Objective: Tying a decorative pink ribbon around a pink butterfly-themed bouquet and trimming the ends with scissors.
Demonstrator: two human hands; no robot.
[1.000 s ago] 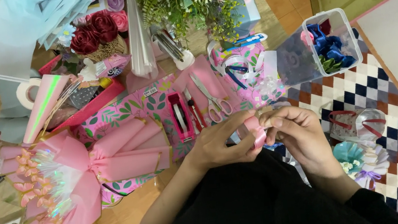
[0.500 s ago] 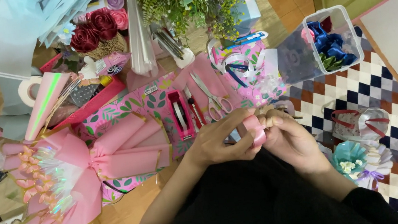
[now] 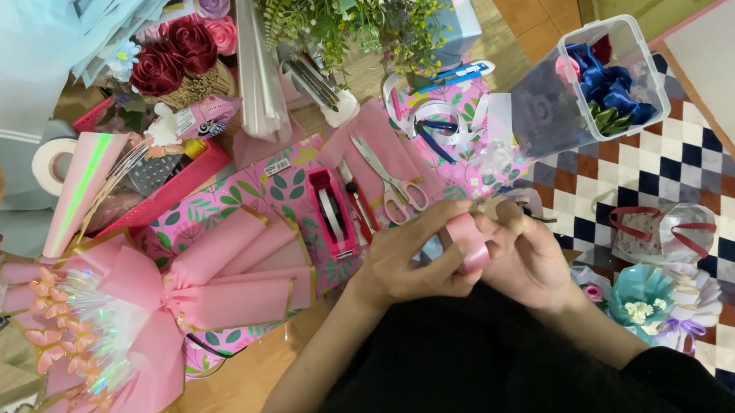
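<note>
Close to our lap, our left hand (image 3: 412, 262) pinches a small pink ribbon roll (image 3: 468, 243) and our right hand (image 3: 531, 256) closes on it from the other side, fingers curled around something small at its top edge. Its long axis runs roughly away from us, between both hands, touching each. Beyond lie scissors (image 3: 392, 180), a pink tape dispenser (image 3: 331, 211) and the pink bouquet (image 3: 146, 308) to the left.

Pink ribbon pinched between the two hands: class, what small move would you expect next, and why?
Probably another small fold or wrap of the pink ribbon. The left hand pinches it from one side while the right hand closes in from the other, both raised off the table. The scissors and pink tape dispenser lie untouched, so cutting or taping seems further off.
</note>
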